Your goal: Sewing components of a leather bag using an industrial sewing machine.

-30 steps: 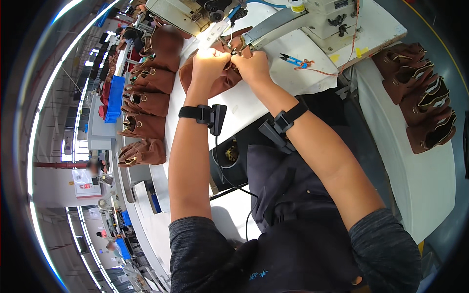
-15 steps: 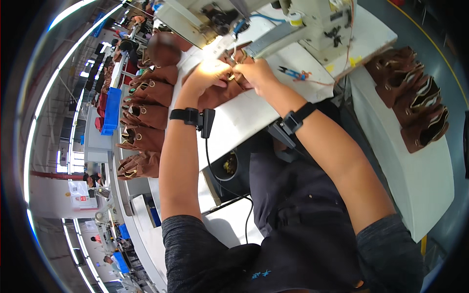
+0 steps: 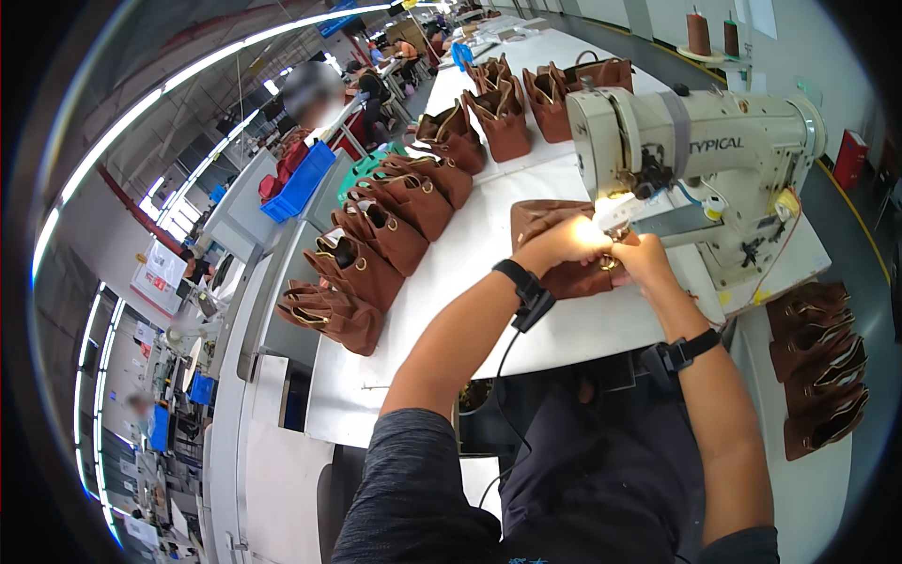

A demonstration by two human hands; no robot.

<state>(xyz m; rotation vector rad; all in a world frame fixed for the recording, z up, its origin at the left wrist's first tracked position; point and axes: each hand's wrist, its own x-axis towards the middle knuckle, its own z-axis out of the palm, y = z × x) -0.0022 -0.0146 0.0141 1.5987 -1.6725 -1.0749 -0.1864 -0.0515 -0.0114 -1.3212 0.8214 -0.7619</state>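
Observation:
A brown leather bag (image 3: 540, 221) with gold-coloured fittings lies under the head of a cream industrial sewing machine (image 3: 611, 141), on a white worktop (image 3: 451, 310). My left hand (image 3: 575, 242) is closed on the bag's upper part just left of the needle area, lit brightly by the machine lamp, which washes out the fingertips. Close beside it, on the right, my right hand (image 3: 639, 256) pinches the same bag near a gold ring. The small piece between the fingers and its exact place against the presser foot are too small to make out.
Rows of brown bags (image 3: 395, 221) line the worktop's left and back; more (image 3: 816, 367) rest on a side board at right. Thread cones (image 3: 698, 36) stand behind the machine. Blue bins (image 3: 296, 183) and co-workers (image 3: 374, 94) are at other stations leftward.
The view has swung up, showing more of the worktop and whole machine, with hands and bag lower and further right in frame. Both hands still grip the bag.

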